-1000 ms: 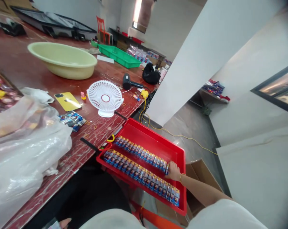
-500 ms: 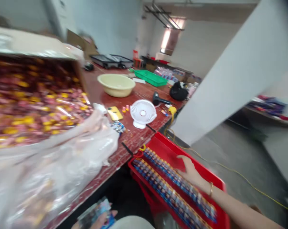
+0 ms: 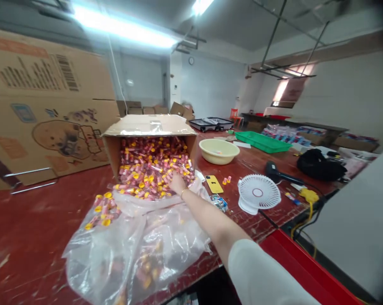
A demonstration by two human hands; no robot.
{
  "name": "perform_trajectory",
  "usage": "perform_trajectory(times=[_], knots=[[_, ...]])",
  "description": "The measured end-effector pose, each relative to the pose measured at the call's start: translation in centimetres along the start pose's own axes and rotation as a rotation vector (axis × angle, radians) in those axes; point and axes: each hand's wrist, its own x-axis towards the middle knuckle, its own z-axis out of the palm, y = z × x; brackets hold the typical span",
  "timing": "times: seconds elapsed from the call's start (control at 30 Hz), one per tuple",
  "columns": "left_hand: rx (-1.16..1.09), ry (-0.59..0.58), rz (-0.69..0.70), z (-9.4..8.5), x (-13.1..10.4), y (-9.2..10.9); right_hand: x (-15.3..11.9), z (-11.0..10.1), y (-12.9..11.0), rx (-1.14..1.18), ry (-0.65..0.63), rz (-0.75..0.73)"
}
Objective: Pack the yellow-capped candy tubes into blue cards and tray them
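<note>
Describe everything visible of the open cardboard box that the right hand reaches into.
The brown cardboard box sits on the red table, open side facing the viewer, its pale top partly glossy. Small pink pieces with yellow ends heap toward the front. Translucent plastic spreads from the opening onto the table. The right hand is among the pieces, front right.

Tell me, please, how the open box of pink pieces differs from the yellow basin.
The box is brown and angular; the basin is pale yellow and rounded. The box opens sideways, the basin upward. The box is heaped with pink and yellow pieces; the basin shows very little inside. Both rest on the red table.
</note>
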Motion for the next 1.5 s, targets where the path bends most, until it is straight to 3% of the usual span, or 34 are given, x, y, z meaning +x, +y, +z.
perform_trajectory(times=[0.1,0.2,0.27,0.37,0.53,0.63,0.73,0.87,1.0,1.33,1.5], knots=[[-0.033,0.046,-0.019,-1.1,1.4,0.2,0.5,2.5,-1.1,0.022,0.003,0.084],[-0.131,0.053,-0.04,-1.7,-0.5,-2.1,-0.8,2.3,-0.6,0.094,-0.015,0.097],[-0.281,0.025,-0.052,-1.3,-2.5,-3.2,-2.1,0.8,0.4,0.166,-0.023,0.071],[-0.423,0.004,-0.042,-0.2,-4.1,-3.0,-5.1,-2.5,1.8,0.295,-0.067,0.032],[-0.35,-0.037,0.052,0.7,-3.8,-1.3,-14.1,-7.9,2.6,0.533,-0.239,0.024],[-0.311,-0.045,0.118,0.9,-3.6,-1.2,-19.1,-9.6,2.7,0.781,-0.337,0.095],[-0.288,-0.057,0.121,1.1,-3.8,-1.3,-21.8,-10.6,2.4,0.928,-0.363,0.158],[-0.301,-0.066,0.105,1.6,-4.2,-1.2,-22.7,-11.3,1.1,1.004,-0.329,0.134],[-0.225,-0.05,0.213,1.8,-4.3,-1.3,-22.9,-11.5,0.5,0.952,-0.346,0.039],[-0.005,0.042,0.447,1.7,-4.1,-1.5,-22.4,-13.0,-0.1,0.408,-0.381,-0.358],[0.056,0.076,0.449,1.7,-4.3,-1.4,-22.1,-12.9,-1.1,0.377,-0.444,-0.422]])
